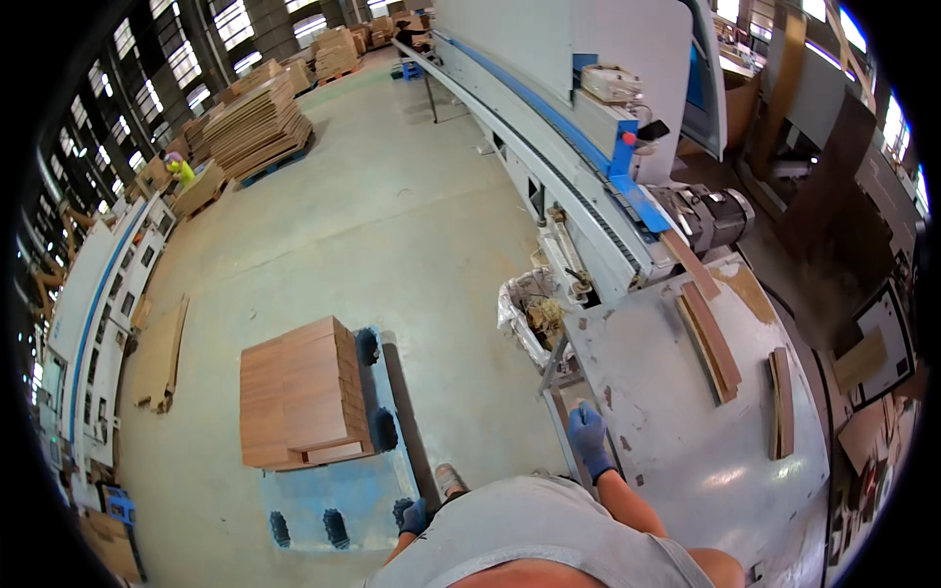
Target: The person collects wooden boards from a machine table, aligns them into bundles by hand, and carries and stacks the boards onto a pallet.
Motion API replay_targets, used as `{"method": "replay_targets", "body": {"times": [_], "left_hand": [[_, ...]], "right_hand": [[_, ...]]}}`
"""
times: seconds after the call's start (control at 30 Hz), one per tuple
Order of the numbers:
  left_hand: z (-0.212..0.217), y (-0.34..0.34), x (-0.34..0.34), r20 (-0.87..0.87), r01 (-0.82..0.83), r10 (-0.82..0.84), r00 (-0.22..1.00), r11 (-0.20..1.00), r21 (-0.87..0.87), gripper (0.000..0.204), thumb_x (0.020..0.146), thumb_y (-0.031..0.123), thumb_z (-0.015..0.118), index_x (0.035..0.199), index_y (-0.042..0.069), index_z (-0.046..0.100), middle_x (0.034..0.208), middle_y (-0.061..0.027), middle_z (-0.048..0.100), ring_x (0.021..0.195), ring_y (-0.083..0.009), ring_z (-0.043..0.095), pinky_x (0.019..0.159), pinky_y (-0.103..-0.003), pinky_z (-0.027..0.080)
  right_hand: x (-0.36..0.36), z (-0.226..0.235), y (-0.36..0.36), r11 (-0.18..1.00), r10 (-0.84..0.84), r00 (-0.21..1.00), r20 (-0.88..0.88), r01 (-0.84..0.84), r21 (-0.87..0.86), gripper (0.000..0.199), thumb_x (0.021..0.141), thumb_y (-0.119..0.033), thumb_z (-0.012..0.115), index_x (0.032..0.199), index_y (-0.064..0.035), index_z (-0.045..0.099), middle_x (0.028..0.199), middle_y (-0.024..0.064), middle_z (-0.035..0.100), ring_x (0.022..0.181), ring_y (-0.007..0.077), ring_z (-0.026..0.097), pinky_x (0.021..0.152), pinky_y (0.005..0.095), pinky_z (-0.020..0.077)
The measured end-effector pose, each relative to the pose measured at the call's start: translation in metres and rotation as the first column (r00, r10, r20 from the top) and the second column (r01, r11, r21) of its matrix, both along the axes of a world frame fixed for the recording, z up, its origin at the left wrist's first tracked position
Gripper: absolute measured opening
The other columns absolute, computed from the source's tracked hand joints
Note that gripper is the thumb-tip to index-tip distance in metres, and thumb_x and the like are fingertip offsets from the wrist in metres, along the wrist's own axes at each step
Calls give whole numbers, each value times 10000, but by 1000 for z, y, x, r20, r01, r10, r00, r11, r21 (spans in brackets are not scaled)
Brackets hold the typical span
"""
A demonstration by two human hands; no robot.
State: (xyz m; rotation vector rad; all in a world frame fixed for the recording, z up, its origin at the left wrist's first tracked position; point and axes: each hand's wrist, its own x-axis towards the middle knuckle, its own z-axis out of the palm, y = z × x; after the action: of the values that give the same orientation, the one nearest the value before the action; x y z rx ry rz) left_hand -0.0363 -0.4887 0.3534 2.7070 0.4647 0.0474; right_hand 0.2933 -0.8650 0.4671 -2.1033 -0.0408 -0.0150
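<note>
My right hand (pixel 590 439), in a blue glove, is at the left edge of the metal-topped table (pixel 676 441). Its fingers look curled in; what they hold, if anything, is hidden. Low at my left side is my left hand (pixel 414 517), also gloved in blue, its fingers mostly out of sight, near the corner of a blue pallet (pixel 368 477). A stack of reddish-brown wood panels (pixel 294 397) rests on that pallet. Narrow brown strips (pixel 710 343) lie on the table, with another short bundle of strips (pixel 781 404) to their right.
A long machine (pixel 549 127) with a blue rail runs away from the table; its motor (pixel 716 216) sits beside the table's far end. A lined waste bin (pixel 534 314) stands by the table's leg. Further off are stacked boards (pixel 257 132) and flat cardboard (pixel 167 353) on the floor.
</note>
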Motion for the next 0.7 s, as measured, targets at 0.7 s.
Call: {"method": "replay_targets", "body": {"times": [0.7], "left_hand": [[-23,23,182,-233,53,-267,935,755,-654,278,965,348,653,1046,86,608,999,-155,651,835,-337,640,673,-468,485]], "right_hand": [[-55,-16,-180,498,-581,741,337,651,-573,478,856,-212,664,1290,-14,644,1335,277,603,1263,458,552,1101,567,402]]}}
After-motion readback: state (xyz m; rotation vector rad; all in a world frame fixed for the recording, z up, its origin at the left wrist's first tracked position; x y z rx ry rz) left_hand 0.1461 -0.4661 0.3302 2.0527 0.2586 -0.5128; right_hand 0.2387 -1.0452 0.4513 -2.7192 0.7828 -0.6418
